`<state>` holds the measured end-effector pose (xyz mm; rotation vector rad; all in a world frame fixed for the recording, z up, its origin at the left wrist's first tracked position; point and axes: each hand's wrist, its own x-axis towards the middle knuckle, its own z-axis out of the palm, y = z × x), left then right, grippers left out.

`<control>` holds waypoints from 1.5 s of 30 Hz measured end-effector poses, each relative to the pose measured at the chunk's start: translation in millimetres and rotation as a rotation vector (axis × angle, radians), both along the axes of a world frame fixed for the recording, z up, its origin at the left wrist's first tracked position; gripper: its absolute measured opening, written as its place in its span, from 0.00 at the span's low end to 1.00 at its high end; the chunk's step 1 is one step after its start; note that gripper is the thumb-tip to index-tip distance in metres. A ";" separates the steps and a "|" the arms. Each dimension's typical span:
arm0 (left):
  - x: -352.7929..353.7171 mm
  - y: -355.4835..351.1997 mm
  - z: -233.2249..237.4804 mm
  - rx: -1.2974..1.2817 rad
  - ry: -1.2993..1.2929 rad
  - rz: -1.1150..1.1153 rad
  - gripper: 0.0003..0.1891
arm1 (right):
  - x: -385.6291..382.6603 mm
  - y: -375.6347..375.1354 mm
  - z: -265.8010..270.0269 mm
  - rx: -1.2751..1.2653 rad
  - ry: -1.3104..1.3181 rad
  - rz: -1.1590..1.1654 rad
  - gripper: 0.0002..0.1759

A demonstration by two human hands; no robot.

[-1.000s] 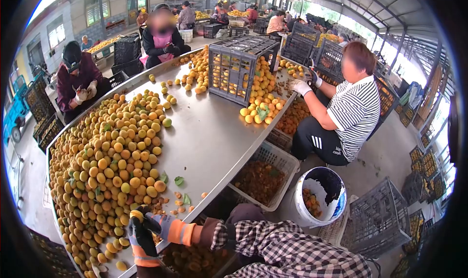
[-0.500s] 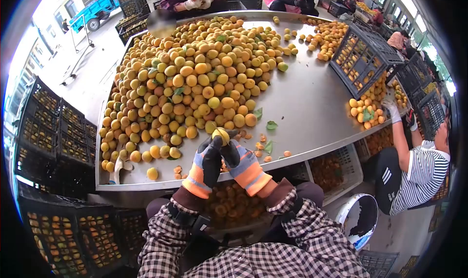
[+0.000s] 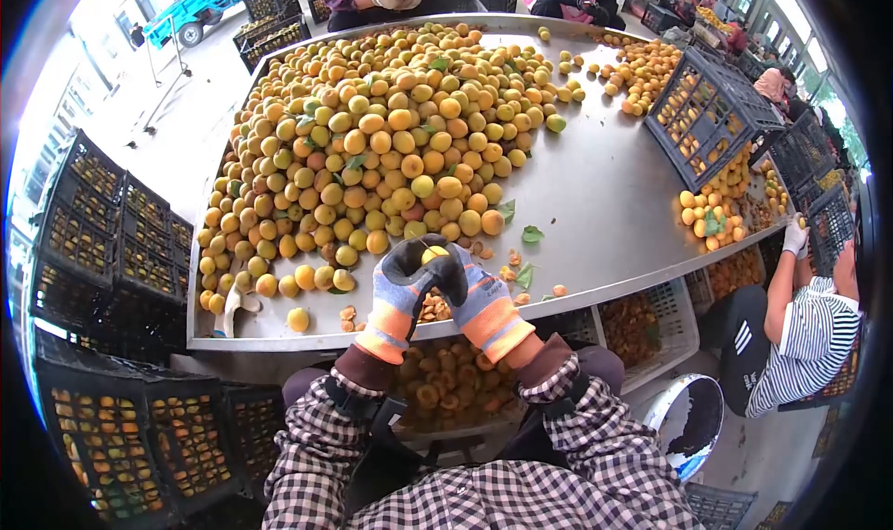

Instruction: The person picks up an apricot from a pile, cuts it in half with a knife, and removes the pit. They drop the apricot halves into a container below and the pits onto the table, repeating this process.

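My left hand [image 3: 398, 290] and my right hand [image 3: 472, 293] wear grey and orange gloves with black fingers. They meet over the table's near edge, fingers curled around one yellow apricot [image 3: 433, 254]. Both hands touch it; the fingers hide much of the fruit, and I cannot make out any tool. Just beyond my hands rises a large heap of apricots [image 3: 372, 149] with a few green leaves. Small orange apricot pieces [image 3: 433, 307] lie by my wrists. Below the table edge, a container holds many apricot halves [image 3: 451, 381].
The metal table [image 3: 595, 195] carries a tilted black crate [image 3: 712, 116] of apricots at right. A co-worker in a striped shirt [image 3: 805, 339] sits beyond a white bucket [image 3: 686, 428]. Stacked fruit crates [image 3: 102, 223] stand at left. A pale glove-like item [image 3: 240, 302] lies on the table's left corner.
My fingers have closed further around the apricot, covering more of it. The view has shifted slightly. The co-worker at right has drawn a gloved hand back from the fruit by the tilted crate.
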<state>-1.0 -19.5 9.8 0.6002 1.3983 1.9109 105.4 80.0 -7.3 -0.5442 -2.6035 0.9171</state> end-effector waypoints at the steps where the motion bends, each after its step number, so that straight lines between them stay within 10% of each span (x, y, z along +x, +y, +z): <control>1: 2.1 -1.4 3.9 0.016 0.029 0.008 0.18 | -0.7 0.0 0.7 -0.068 0.046 0.000 0.31; 10: -8.9 -13.4 2.9 0.210 -0.108 -0.085 0.32 | -6.7 14.3 -2.6 -0.724 0.582 -0.017 0.23; 14: -19.4 -20.7 7.1 0.168 -0.180 -0.100 0.35 | 26.6 22.9 42.2 -0.979 0.015 0.312 0.28; 16: -24.1 -22.0 6.3 0.169 -0.186 -0.112 0.35 | 33.6 25.0 49.0 -0.572 -0.040 0.679 0.29; 20: -27.0 -22.3 -11.0 0.128 0.002 -0.142 0.32 | 32.3 28.7 51.7 -0.786 0.008 0.368 0.25; 28: 7.4 -3.1 -18.5 0.051 -0.018 -0.289 0.31 | -2.2 26.3 53.4 -1.097 0.995 -0.080 0.11; 45: 29.4 7.6 -12.6 -0.080 0.233 -0.342 0.31 | -0.9 25.8 59.8 -0.971 1.087 -0.051 0.13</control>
